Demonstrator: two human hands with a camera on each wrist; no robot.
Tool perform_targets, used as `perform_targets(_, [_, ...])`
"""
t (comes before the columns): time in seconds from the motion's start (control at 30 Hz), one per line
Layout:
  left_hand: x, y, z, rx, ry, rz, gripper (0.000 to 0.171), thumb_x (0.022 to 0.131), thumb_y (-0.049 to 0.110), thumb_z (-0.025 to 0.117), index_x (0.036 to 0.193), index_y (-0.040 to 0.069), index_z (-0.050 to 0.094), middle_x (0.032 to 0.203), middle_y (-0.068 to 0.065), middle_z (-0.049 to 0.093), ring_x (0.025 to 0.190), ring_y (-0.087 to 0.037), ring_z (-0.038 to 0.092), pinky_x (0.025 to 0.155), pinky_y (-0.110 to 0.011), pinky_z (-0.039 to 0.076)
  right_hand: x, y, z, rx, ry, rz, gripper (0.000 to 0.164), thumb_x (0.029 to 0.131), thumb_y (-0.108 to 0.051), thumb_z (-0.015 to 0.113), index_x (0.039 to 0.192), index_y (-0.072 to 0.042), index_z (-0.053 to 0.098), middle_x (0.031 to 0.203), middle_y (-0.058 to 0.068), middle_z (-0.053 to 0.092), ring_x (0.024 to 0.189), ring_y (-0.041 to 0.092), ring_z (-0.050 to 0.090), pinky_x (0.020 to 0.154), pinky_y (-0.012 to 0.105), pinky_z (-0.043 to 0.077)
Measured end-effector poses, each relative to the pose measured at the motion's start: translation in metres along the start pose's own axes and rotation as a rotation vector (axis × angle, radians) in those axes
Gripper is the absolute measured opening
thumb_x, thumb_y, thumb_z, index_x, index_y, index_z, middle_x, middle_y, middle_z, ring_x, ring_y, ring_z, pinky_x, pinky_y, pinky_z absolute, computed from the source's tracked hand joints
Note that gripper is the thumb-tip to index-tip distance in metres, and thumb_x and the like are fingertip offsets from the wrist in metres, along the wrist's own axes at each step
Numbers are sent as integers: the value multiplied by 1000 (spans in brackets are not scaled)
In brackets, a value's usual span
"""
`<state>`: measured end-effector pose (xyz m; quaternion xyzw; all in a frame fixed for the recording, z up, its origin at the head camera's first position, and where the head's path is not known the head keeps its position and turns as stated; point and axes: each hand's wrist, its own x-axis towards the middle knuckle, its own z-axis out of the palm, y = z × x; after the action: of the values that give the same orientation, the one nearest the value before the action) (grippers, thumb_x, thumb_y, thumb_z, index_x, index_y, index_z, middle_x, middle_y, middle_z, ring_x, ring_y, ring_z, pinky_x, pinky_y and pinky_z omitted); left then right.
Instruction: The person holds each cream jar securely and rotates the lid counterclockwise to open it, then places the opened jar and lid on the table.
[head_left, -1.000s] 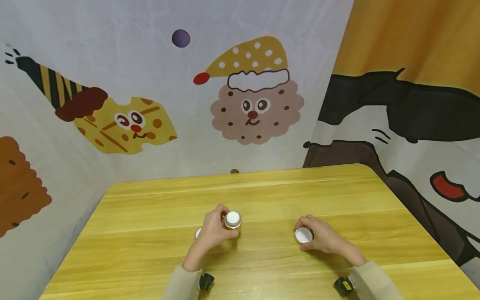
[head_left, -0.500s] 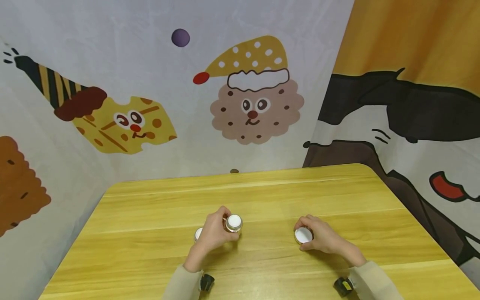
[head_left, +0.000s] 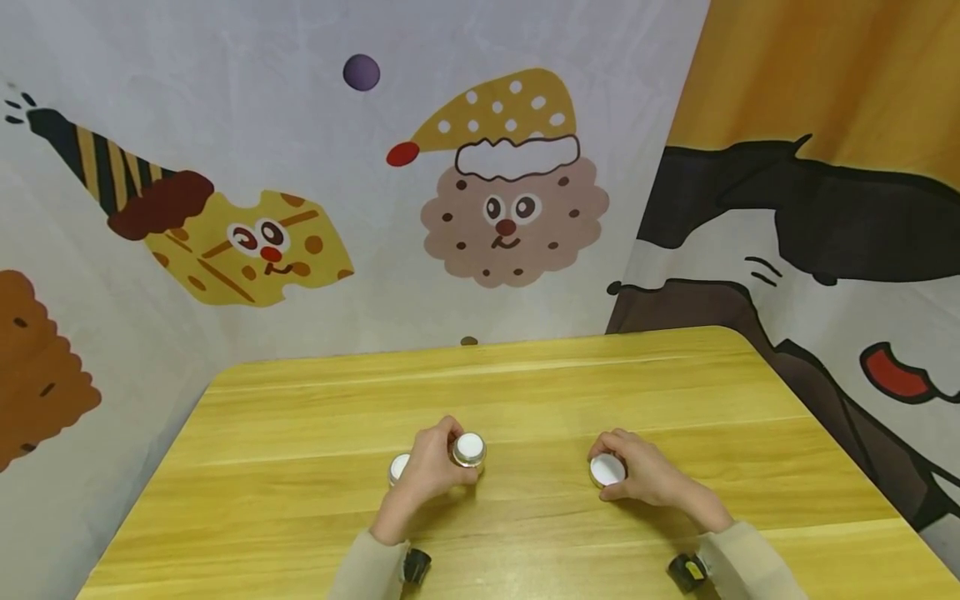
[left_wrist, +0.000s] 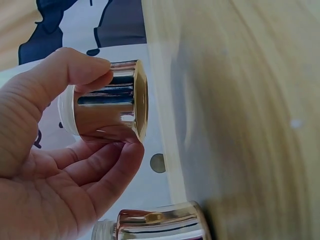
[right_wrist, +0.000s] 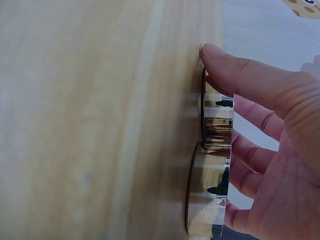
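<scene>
My left hand (head_left: pixel 429 462) grips a shiny gold cosmetic jar (left_wrist: pixel 107 110) between thumb and fingers, upright. A white cover (head_left: pixel 470 446) tops it. The jar's base hovers slightly over the table, as the left wrist view shows. Just left of this hand stands a second gold jar (left_wrist: pixel 162 224) with a white top, partly hidden behind the hand in the head view. Farther right, my right hand (head_left: pixel 645 475) holds a gold-sided lid (head_left: pixel 607 471) by its edge at the table, white inside facing up. Alongside it lies another gold lid (right_wrist: pixel 207 192), covered by the hand in the head view.
A wood-grain table (head_left: pixel 525 392) with rounded far corners carries everything. Behind it hangs a cartoon-printed white cloth (head_left: pixel 300 125), with a yellow and black printed section (head_left: pixel 825 100) on the right. Dark wrist cameras (head_left: pixel 415 567) sit at both sleeves.
My left hand has brought its jar slightly lower and nearer, exposing more of the standing jar's white top. The right hand and its lid stay in place.
</scene>
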<state>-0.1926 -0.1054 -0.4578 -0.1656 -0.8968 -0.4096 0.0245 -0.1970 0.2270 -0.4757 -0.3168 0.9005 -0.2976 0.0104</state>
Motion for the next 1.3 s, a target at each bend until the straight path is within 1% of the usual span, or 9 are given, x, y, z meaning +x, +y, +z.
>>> perform_targets(0.1, [0,-1,1,13,-7,0,41,57,2,81,87,3,53,78,-4,58,71,-14,51,63,-24,46,0,1,0,0,-1,-2,43,65,-19,85,98,-16,58,94,-3,56,83,16,51,69,27,41])
perform_targets(0.23, [0,-1,1,23,-13,-10,41,57,3,81,87,3,53,77,-4,58,70,-14,52,63,-24,46,0,1,0,-1,-10,17,43,65,-19,85,98,-16,58,95,-3,56,84,16,51,70,28,42])
perform_targets(0.4, [0,0,1,20,-23,-28,41,56,2,81,86,3,53,78,-5,58,71,-14,53,63,-25,48,1,1,-1,-2,-16,22,43,65,-21,85,98,-16,58,95,-3,56,84,17,52,70,29,42])
perform_targets(0.7, [0,2,0,38,-35,-63,42,54,2,82,85,3,52,75,-3,56,68,-14,49,60,-25,45,2,-1,-3,10,-23,27,43,65,-21,85,98,-16,58,96,-2,56,85,18,51,71,30,42])
perform_targets(0.97, [-2,3,0,50,-61,-72,43,55,1,83,86,2,52,77,-6,58,72,-16,54,63,-29,50,0,1,-1,1,-28,36,43,65,-17,85,99,-16,58,96,-4,56,85,16,51,71,30,43])
perform_targets(1.13, [-2,2,1,69,-69,-82,44,54,1,83,84,3,51,74,-4,55,68,-15,50,60,-27,46,1,1,-1,5,-35,49,43,65,-18,85,99,-17,58,96,-4,56,86,15,51,72,30,42])
perform_targets(1.3, [0,4,2,75,-84,-102,44,54,2,84,83,4,51,75,-4,55,69,-15,51,61,-28,47,0,1,0,1,-31,48,44,64,-17,85,99,-17,58,95,-4,56,85,15,51,71,29,42])
